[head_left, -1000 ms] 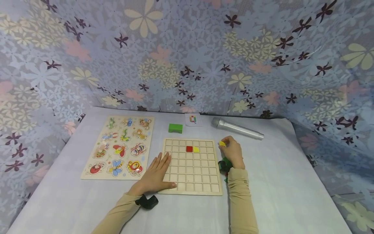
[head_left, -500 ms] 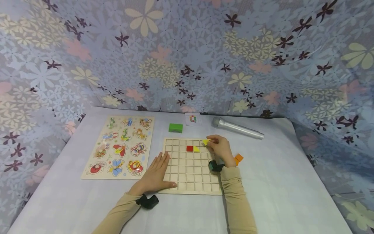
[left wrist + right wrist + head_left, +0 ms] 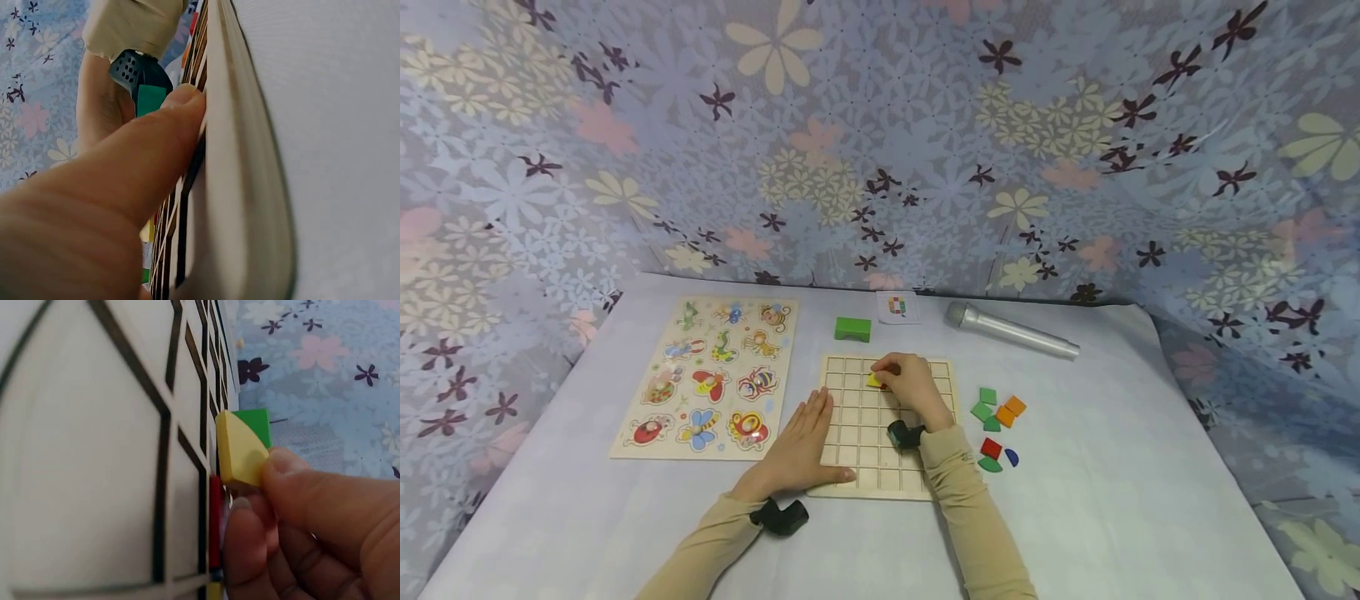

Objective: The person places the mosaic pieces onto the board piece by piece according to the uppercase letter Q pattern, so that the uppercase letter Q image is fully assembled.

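A wooden grid board [image 3: 868, 482] lies flat in the middle of the table. My left hand [image 3: 796, 446] rests on its left edge, fingers straight and thumb on the lower left corner; the left wrist view shows that thumb [image 3: 150, 150] close up. My right hand [image 3: 916, 387] pinches a yellow quarter-circle piece [image 3: 240, 453] between thumb and fingers, held over the upper part of the grid. Just beside it, a red square piece [image 3: 215, 519] sits in a cell, mostly covered by the hand in the head view. Another yellow piece [image 3: 214, 591] shows at the right wrist view's bottom edge.
Right of the board lie loose green [image 3: 987, 396], orange [image 3: 1005, 416], red [image 3: 991, 448] and blue [image 3: 1012, 457] pieces. Behind it are a green block [image 3: 852, 330], a pattern card [image 3: 898, 307] and a silver microphone [image 3: 1017, 331]. An insect puzzle board [image 3: 688, 450] lies left.
My right hand has carried the yellow piece leftward, from beside the board's right edge to near the red square. The loose pieces on the right have come into view. My left hand stays put.
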`<action>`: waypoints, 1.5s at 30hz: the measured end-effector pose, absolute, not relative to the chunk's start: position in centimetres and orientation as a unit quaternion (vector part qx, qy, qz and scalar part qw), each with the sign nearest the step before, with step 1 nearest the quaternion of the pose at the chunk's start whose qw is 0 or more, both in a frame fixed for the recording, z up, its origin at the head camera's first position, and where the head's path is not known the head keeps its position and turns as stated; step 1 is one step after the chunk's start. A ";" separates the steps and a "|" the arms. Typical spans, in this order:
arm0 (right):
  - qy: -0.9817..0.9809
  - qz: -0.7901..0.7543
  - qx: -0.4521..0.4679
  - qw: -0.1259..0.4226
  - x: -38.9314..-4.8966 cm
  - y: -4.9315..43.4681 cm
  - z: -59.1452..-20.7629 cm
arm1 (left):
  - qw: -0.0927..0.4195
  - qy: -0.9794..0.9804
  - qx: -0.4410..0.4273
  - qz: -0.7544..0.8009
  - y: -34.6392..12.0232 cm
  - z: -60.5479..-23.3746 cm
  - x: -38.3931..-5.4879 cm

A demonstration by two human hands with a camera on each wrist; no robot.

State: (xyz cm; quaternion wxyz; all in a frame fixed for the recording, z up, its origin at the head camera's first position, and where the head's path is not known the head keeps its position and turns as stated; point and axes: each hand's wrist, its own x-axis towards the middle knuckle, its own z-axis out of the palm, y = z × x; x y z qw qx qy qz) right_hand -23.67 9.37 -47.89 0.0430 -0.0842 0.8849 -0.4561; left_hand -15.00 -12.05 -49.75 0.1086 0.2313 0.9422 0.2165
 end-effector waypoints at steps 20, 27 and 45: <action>0.889 -0.443 -0.115 0.022 -22.9 11.5 -47.0 | 0.112 0.940 0.236 0.219 -11.9 -49.9 -15.2; 0.900 -0.436 -0.016 0.004 -21.4 20.1 -46.9 | 0.113 0.938 0.243 0.218 -11.9 -50.2 -15.1; 0.923 -0.383 0.030 0.029 -20.0 24.2 -47.7 | 0.108 0.942 0.245 0.203 -12.1 -49.7 -15.0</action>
